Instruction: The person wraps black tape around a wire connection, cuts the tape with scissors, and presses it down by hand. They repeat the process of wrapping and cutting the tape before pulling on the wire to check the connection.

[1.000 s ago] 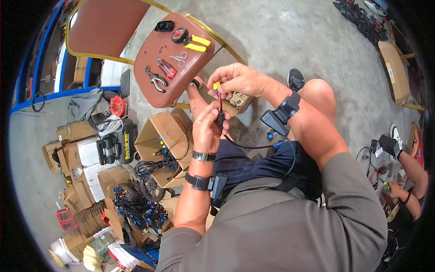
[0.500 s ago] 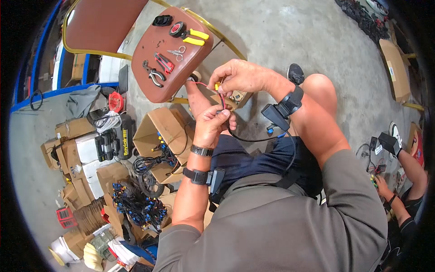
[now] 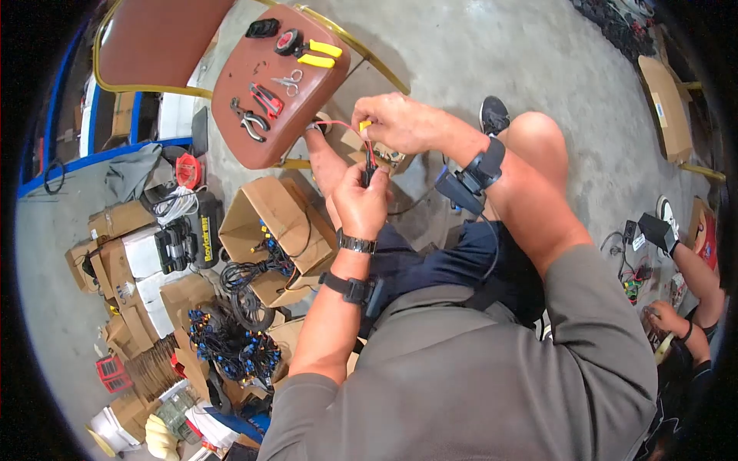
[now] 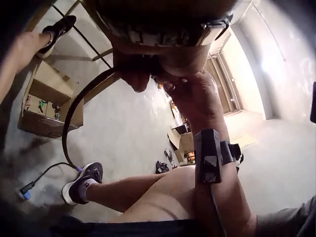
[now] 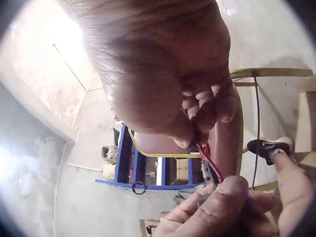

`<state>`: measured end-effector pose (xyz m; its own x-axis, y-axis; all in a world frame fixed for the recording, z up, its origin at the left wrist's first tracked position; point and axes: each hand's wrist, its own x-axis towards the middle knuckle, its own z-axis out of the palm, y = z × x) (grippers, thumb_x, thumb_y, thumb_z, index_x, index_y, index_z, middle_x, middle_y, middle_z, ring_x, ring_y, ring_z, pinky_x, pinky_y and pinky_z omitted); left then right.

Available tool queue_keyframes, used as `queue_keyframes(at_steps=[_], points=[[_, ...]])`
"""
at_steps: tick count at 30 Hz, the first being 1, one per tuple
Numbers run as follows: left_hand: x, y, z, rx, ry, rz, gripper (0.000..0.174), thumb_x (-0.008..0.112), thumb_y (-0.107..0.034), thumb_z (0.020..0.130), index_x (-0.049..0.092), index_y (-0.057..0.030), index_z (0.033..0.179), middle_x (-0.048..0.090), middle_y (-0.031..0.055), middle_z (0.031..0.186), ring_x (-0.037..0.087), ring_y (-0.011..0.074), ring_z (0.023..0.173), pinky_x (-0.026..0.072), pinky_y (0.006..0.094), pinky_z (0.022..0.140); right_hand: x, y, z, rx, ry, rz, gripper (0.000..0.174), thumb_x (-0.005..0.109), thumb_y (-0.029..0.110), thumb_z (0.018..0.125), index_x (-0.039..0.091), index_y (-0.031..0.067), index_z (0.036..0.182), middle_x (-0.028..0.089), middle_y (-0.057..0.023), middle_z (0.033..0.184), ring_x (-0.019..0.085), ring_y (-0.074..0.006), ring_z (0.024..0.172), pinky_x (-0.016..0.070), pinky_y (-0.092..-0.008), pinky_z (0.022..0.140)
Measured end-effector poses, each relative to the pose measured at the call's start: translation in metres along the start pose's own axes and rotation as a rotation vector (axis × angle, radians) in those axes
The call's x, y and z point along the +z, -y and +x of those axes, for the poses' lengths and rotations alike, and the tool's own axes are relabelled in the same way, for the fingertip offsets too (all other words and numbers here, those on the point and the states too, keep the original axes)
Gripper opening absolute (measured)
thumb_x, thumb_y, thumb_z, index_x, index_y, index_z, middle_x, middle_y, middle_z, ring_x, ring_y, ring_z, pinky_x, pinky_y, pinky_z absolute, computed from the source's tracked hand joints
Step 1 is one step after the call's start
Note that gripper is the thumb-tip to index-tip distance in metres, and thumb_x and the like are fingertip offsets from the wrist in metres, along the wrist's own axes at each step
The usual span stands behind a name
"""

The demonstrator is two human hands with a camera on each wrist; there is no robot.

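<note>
In the head view my left hand (image 3: 361, 206), back upward, pinches the dark end of a black cable between thumb and finger. Thin red and black wires (image 5: 211, 165) run from that end to my right hand (image 3: 400, 123), close above it. My right thumb and fingertips pinch a small yellow connector (image 3: 365, 126), and a red wire (image 3: 334, 122) sticks out from it to the left. In the left wrist view the black cable (image 4: 69, 113) loops down from my left hand to a blue-tipped plug (image 4: 25, 194) low at the left.
A brown chair seat (image 3: 254, 142) bears pliers (image 3: 250, 123), a red utility knife (image 3: 267, 101), scissors (image 3: 290, 82), a tape roll (image 3: 288, 41) and a yellow-handled tool (image 3: 319, 55). Cardboard boxes (image 3: 288, 219) and tangled cables (image 3: 231, 349) lie at left. Another person's arms (image 3: 696, 284) show at right.
My left hand has turned from palm up to back up, moving its hold onto the cable's dark end. The right hand keeps its pinch on the yellow connector.
</note>
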<state>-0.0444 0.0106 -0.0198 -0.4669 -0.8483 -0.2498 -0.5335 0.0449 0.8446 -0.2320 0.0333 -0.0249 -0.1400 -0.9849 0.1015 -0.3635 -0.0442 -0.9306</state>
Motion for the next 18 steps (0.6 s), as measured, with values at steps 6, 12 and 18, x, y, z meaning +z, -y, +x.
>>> queue_keyframes(at_steps=[6, 12, 18], points=[[-0.002, 0.011, 0.004, -0.013, 0.042, -0.091, 0.013, 0.068, -0.010, 0.094, 0.066, 0.0015, 0.100, 0.072, 0.0083, 0.079, 0.061, 0.0111, 0.053, 0.0462, 0.0252, 0.047, -0.002, 0.001, 0.000, 0.011, 0.012, 0.043, 0.022, 0.060, 0.008, 0.088, 0.063, -0.0004, 0.107, 0.071, -0.0174, 0.094, 0.070, -0.0295, 0.089, 0.0542, -0.0402, 0.081], [-0.025, 0.015, 0.005, -0.069, 0.257, -0.492, 0.027, 0.063, -0.026, 0.101, 0.065, -0.0009, 0.110, 0.072, 0.0108, 0.086, 0.060, 0.0112, 0.056, 0.0485, 0.0238, 0.051, -0.011, -0.001, 0.006, 0.010, 0.069, 0.242, 0.018, 0.057, 0.005, 0.089, 0.062, 0.0003, 0.105, 0.068, -0.0093, 0.091, 0.068, -0.0175, 0.086, 0.0544, -0.0334, 0.077], [-0.040, 0.021, 0.016, -0.249, 0.471, -0.711, 0.034, 0.055, -0.028, 0.104, 0.062, 0.0036, 0.115, 0.072, 0.0198, 0.099, 0.065, 0.0238, 0.069, 0.0542, 0.0337, 0.064, -0.008, -0.003, 0.009, 0.035, 0.161, 0.365, 0.019, 0.058, 0.005, 0.090, 0.063, 0.0024, 0.108, 0.064, -0.0040, 0.092, 0.067, -0.0145, 0.087, 0.0549, -0.0316, 0.076]])
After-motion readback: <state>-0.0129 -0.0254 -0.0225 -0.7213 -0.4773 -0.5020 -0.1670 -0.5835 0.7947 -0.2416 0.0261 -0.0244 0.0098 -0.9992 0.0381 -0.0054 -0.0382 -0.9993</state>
